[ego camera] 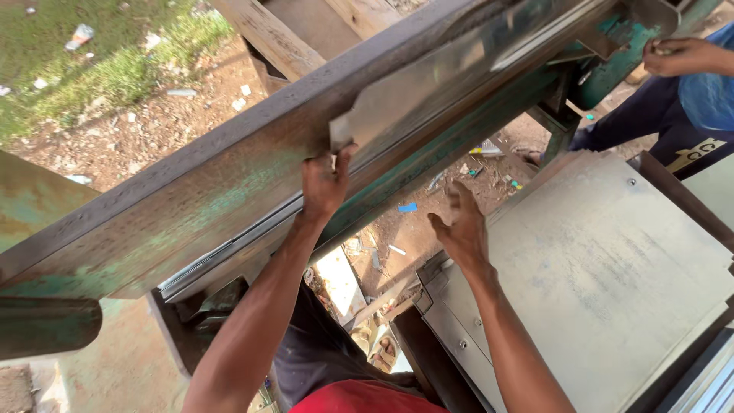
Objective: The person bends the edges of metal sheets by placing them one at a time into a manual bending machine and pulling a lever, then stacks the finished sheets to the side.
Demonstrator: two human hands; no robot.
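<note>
Left hand (325, 183) fingers curled, gripping end of long bent silvery sheet-metal strip (459, 76) on worn green folding-machine beam (191, 206). Right hand (462, 229) spread, free, below beam. Strip likely thin, springy, sharp-edged; hold flat faces.

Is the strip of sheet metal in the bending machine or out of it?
In: the metal strip lies along the machine's beam, left hand gripping its end.

Bright silver sheet-metal strip (428, 99) against a rust-brown beam (191, 191) streaked with worn green paint — dull grey, scuffed metal sheets (612, 260) stacked right — red cloth (367, 398) below, green grass (92, 69) beyond.
</note>
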